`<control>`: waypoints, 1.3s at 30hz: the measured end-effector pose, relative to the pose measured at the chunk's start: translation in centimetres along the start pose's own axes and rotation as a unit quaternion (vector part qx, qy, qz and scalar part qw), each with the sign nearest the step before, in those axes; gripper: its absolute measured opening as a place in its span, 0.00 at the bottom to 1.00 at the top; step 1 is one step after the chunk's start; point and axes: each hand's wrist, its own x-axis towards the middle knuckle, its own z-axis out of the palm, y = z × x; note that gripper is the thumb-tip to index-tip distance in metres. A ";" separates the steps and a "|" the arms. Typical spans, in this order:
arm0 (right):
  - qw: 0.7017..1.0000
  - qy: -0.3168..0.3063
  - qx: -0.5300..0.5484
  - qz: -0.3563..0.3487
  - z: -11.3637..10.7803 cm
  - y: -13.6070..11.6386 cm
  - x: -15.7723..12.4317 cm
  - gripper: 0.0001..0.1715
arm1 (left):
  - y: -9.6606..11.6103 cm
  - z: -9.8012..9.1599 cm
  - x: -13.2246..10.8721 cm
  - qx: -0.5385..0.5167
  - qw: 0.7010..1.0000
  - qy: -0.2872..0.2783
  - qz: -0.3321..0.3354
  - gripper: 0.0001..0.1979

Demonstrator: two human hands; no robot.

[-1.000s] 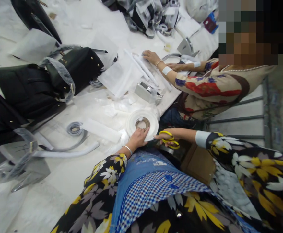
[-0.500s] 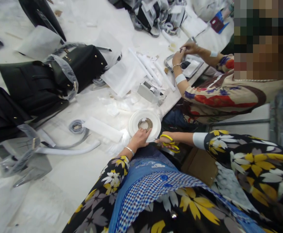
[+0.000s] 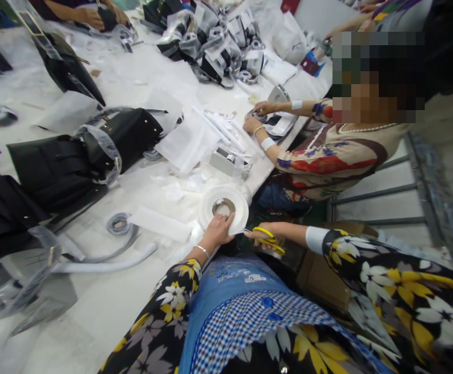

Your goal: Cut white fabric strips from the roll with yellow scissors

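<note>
A wide roll of white tape (image 3: 239,202) lies flat at the table's near edge, its brown core facing up. My left hand (image 3: 219,230) grips the near side of this roll, fingers over it toward the core. Just right of it, my right hand (image 3: 263,237) holds yellow-handled scissors (image 3: 267,235). Their blades point left and reach the roll's near right edge, close to my left fingers. Whether the blades touch the tape, I cannot tell.
Black handbags (image 3: 123,136) with wrapped handles stand at the left. Beyond the roll are a grey box-like piece (image 3: 226,160) and white paper sheets (image 3: 187,143). A co-worker (image 3: 327,161) sits at the right, hands on a bag part. Wrapped bags (image 3: 218,44) are heaped at the back.
The view has tilted up and shifted, showing more of the far table. Both hands keep their places at the roll, and the scissors stay beside its edge.
</note>
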 end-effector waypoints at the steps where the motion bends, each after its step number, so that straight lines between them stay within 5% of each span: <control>1: 0.999 -0.039 0.001 0.016 -0.9 -0.6 0.0 0.40 | 0.0 0.0 0.0 -0.001 1.000 0.000 -0.002 0.41; 6: 0.977 -0.195 -0.022 0.089 -4.1 -3.3 0.9 0.39 | 0.4 0.1 0.1 -0.016 1.000 -0.005 -0.010 0.43; 16: 0.969 -0.196 -0.112 0.104 -4.0 -5.3 2.5 0.37 | 0.5 0.0 0.3 -0.018 1.000 -0.014 -0.015 0.43; 24: 0.997 -0.027 -0.066 -0.027 0.1 -1.9 1.2 0.33 | 0.3 0.1 0.4 0.010 1.000 -0.021 0.009 0.43; 31: 0.975 0.191 -0.037 -0.105 5.0 2.1 2.2 0.34 | -0.2 0.3 0.6 0.023 1.000 -0.007 -0.002 0.43; 36: 0.998 0.046 -0.032 -0.015 1.8 -0.2 1.7 0.40 | -0.4 0.2 0.5 0.029 1.000 0.005 0.002 0.42; 39: 0.999 -0.010 -0.030 -0.030 -0.7 -1.9 1.3 0.37 | -0.2 0.2 0.5 0.028 1.000 0.002 0.004 0.42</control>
